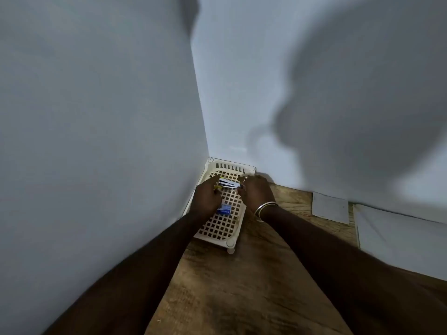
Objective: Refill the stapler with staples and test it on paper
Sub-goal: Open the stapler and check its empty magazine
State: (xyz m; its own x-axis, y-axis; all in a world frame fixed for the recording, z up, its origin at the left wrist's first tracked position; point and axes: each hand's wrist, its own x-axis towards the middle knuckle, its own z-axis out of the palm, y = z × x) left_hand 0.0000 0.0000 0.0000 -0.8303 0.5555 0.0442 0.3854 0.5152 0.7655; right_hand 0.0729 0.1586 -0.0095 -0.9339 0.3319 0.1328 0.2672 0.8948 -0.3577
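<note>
A small stapler point(228, 183) with shiny metal parts is held between both hands above a cream lattice tray point(219, 229) in the wall corner. My left hand point(206, 198) grips its left end. At the stapler's right end my right hand point(257, 192), with thin bangles on the wrist, has its fingers closed. Whether the stapler is open I cannot tell. A small blue staple box point(224, 209) lies on the tray just below my left hand. White paper point(396, 234) lies on the wooden table point(242, 291) at the right.
Grey-white walls meet in a corner right behind the tray, closing off the left and far sides. A smaller white sheet point(330, 207) lies against the far wall. My head's shadow falls on the right wall.
</note>
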